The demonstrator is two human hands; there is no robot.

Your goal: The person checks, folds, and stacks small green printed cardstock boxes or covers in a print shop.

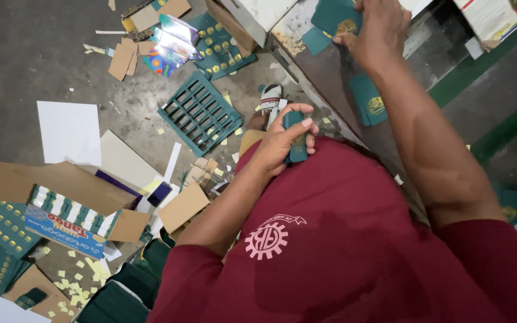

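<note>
The left hand (282, 140) pinches a small green card piece (297, 139) against the maroon shirt (342, 239), seemingly steadying it, while the right hand (375, 30) presses flat on green cards (333, 18) on the tabletop (330, 78), pinning them in place.

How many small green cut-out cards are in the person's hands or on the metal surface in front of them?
3 clearly: one stack gripped in the left hand, a card under the right hand at the top, and one card lying lower on the metal surface. More may be hidden under the hand.
</note>
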